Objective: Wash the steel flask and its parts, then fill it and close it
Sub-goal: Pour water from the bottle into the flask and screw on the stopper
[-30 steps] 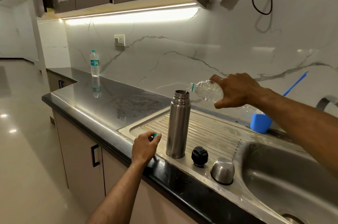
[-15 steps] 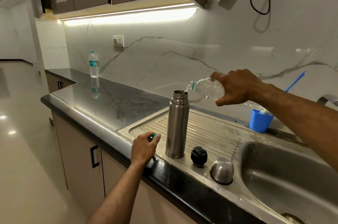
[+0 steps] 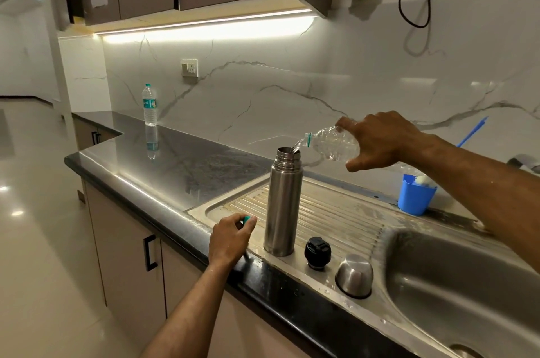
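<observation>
The steel flask (image 3: 283, 205) stands upright and uncapped on the ribbed drainboard (image 3: 344, 211). My right hand (image 3: 380, 140) grips a clear plastic bottle (image 3: 331, 143), tilted with its mouth over the flask's opening; water runs from it into the flask. My left hand (image 3: 230, 238) rests at the counter's front edge, left of the flask, pinching a small teal bottle cap (image 3: 247, 219). The black stopper (image 3: 318, 252) and the steel cup lid (image 3: 354, 275), upside down, sit on the drainboard right of the flask.
The sink basin (image 3: 455, 284) lies at the right. A blue cup (image 3: 415, 194) holding a brush stands behind the drainboard. A sealed water bottle (image 3: 150, 105) stands far back on the dark counter (image 3: 163, 164). Wall cupboards hang overhead.
My right hand has tipped the plastic bottle a little more over the flask's mouth. My left hand and the flask's parts have stayed where they were.
</observation>
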